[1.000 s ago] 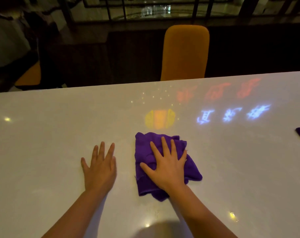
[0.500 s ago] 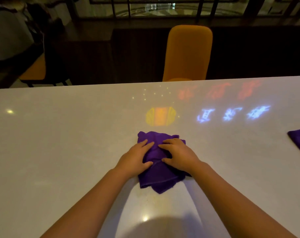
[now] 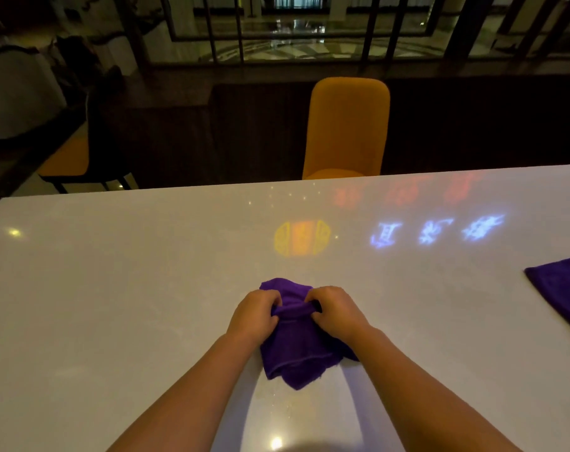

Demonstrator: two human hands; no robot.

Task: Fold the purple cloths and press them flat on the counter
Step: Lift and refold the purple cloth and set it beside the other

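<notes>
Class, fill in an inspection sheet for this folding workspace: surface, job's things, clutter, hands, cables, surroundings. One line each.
Surface: white counter, glossy, with coloured light reflections.
Job's things: purple cloth bunched at centre, not flat; second purple cloth at the right edge, partly out of view.
Clutter: nothing seen.
Hands: left hand and right hand both pinch a fold of the centre cloth.
Cables: nothing seen.
Surroundings: orange chair beyond the counter; dark room, railing behind.

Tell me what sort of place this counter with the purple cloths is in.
Probably a restaurant or hotel dining area, dimly lit. A long glossy counter faces orange chairs, coloured sign lights reflect on its top, and a railing overlooks a polished floor below. Both hands grip one purple cloth.
</notes>
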